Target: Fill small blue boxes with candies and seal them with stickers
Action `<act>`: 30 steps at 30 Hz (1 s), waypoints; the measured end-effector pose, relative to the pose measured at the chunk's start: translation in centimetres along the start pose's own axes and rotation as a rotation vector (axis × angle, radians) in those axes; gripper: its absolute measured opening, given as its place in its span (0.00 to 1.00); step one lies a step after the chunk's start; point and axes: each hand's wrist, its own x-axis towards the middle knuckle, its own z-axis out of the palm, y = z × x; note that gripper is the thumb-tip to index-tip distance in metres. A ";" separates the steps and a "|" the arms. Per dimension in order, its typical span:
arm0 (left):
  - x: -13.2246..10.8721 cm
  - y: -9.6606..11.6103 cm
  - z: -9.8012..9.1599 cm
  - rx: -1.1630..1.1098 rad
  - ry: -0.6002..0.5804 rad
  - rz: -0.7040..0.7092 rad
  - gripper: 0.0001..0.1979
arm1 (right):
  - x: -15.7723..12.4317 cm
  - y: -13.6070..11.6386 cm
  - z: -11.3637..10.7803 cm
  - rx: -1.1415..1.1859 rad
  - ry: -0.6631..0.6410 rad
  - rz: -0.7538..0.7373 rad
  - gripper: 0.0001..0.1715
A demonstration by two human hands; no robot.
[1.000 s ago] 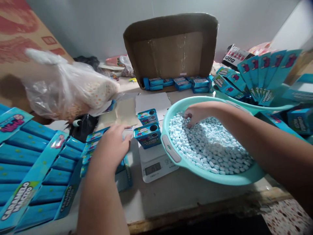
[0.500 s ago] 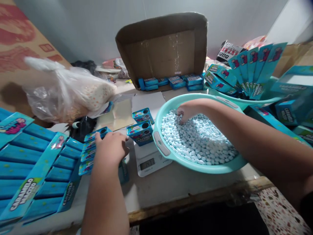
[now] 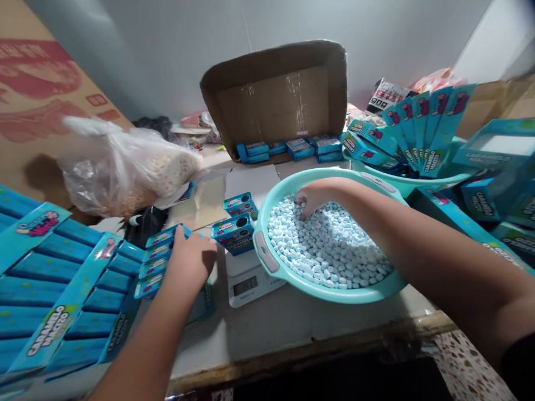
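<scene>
My right hand is curled into the pale blue candies at the far left side of a teal basin; what its fingertips hold is hidden. My left hand rests, fingers bent, on a row of small blue boxes left of the scale. A small blue box with a round hole in its top sits on the white kitchen scale. A second such box stands just behind it.
Blue display cartons fill the left. A clear plastic bag lies behind them. An open cardboard box with blue packs stands at the back. A second teal basin with upright blue sleeves sits at the right. The table edge runs in front.
My left hand has drawn back from the box on the scale onto the row of small boxes. My right hand stays in the candies. The view shifted slightly.
</scene>
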 end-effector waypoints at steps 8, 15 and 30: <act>-0.8 -0.9 -3.4 0.005 0.279 -0.029 0.08 | -0.6 0.0 -0.1 0.073 0.030 -0.048 0.20; -1.1 1.5 -6.6 -0.570 0.439 -0.043 0.13 | -0.6 -0.3 -0.8 0.057 0.002 -0.041 0.18; -0.2 4.5 -2.6 -1.010 0.385 -0.061 0.16 | -1.8 -4.7 -2.0 -0.084 0.465 -0.166 0.12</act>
